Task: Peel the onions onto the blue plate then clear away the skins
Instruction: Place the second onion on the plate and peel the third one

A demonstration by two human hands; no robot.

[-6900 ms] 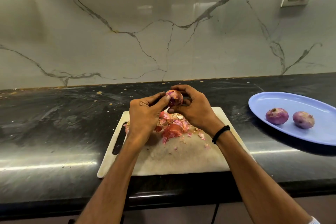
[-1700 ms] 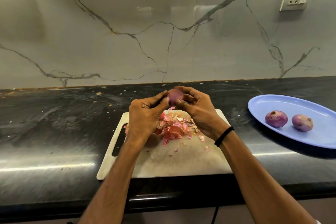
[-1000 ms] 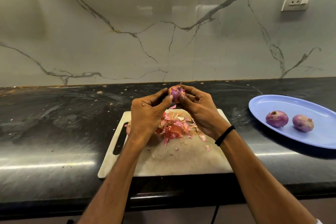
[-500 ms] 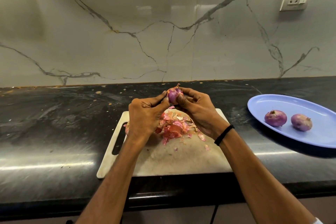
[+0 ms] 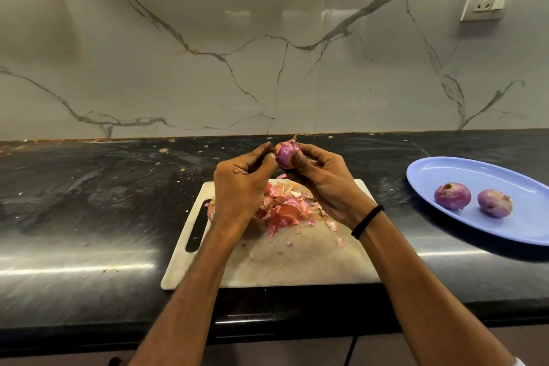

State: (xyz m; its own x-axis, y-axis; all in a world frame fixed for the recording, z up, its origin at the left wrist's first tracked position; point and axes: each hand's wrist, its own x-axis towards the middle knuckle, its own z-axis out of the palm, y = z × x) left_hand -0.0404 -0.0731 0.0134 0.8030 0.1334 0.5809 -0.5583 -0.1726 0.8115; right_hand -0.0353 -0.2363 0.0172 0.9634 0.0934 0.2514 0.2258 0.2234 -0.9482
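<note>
A small purple onion [image 5: 284, 154] is held up above the far edge of the white cutting board [image 5: 291, 264]. My right hand [image 5: 322, 184] grips it from the right and below. My left hand [image 5: 242, 184] pinches at its left side with thumb and fingertips. A pile of pink and orange onion skins [image 5: 286, 205] lies on the board under my hands. Two peeled onions [image 5: 452, 196] [image 5: 495, 203] rest on the blue plate [image 5: 463, 169] at the right.
The black stone counter [image 5: 89, 202] runs the whole width, speckled with crumbs near the marble backsplash. A wall socket [image 5: 485, 3] sits at the upper right. The board's handle slot [image 5: 197, 226] faces left. The counter's front edge is close to me.
The onion has been turned in my fingers, and more of its purple flesh shows than 6.9 s ago. Both hands stay above the board's far edge.
</note>
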